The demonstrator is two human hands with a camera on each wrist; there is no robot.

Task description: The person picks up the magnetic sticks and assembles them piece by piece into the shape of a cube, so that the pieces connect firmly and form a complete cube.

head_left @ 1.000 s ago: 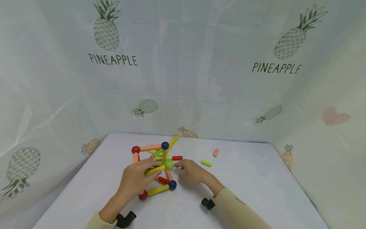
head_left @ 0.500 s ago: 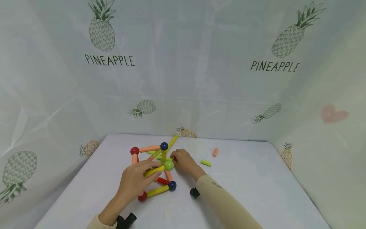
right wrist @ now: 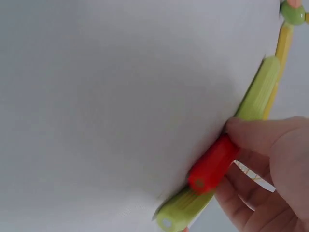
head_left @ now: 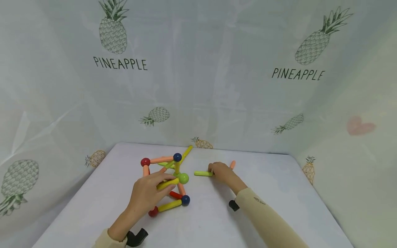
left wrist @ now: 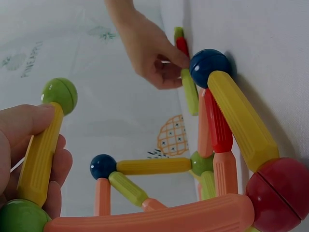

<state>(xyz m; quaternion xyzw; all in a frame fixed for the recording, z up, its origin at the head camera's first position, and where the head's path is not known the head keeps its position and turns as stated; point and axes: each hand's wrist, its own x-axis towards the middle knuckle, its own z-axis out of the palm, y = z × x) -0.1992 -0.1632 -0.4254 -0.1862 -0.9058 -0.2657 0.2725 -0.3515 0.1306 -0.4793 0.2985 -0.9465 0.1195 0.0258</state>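
The left hand (head_left: 149, 193) holds a yellow rod (head_left: 168, 184), its fingers (left wrist: 34, 118) curled around it. A green ball (head_left: 184, 178) caps the rod's right end; another green ball (left wrist: 24, 216) at its other end meets a salmon rod (left wrist: 154, 214). The held rod is part of a frame of rods and balls on the left of the bench (head_left: 279, 203). At the frame's far side, a salmon rod links a red ball (head_left: 145, 162) and a blue ball (head_left: 177, 157); at its near side, a yellow rod joins a second red ball (head_left: 153, 211) to a second blue ball (head_left: 185, 200).

To the right of the frame and apart from it, the right hand (head_left: 224, 173) pinches a lime rod (right wrist: 260, 92) and a red rod (right wrist: 212, 164) set end to end, the fingers drawn narrow near where they meet. A short lime rod (right wrist: 181, 212) lies at the red one's free end; whether they touch cannot be told. A short salmon piece (head_left: 232, 164) lies just beyond the right hand.
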